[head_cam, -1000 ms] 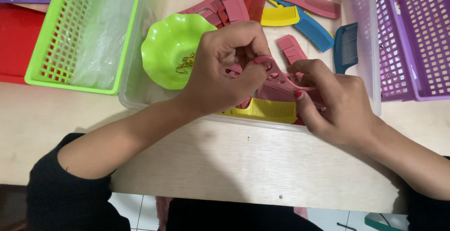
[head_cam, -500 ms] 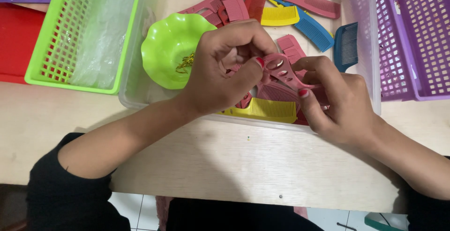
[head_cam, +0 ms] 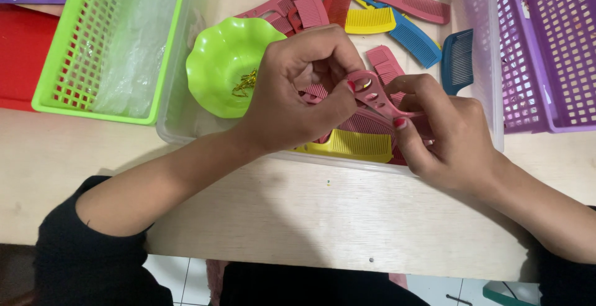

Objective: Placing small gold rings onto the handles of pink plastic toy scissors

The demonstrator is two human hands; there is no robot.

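Both hands hold one pink comb (head_cam: 377,100) above a clear plastic tub (head_cam: 186,126). My left hand (head_cam: 298,91) pinches the comb's handle end, where a small gold piece sits at its hole. My right hand (head_cam: 444,132) grips the toothed end. Under the hands lie a yellow comb (head_cam: 347,146) and more pink combs. A green scalloped bowl (head_cam: 220,67) with thin gold ties in it stands in the tub, left of my left hand.
Further back in the tub lie pink, yellow and blue combs (head_cam: 413,39). A green mesh basket (head_cam: 93,39) with clear plastic bags stands at the left, a purple mesh basket (head_cam: 546,45) at the right. A red flat thing (head_cam: 22,57) lies at far left.
The pink comb has been lifted clear of the pile and its handle turned up between the two hands. My left fingers have shifted onto the handle's hole.
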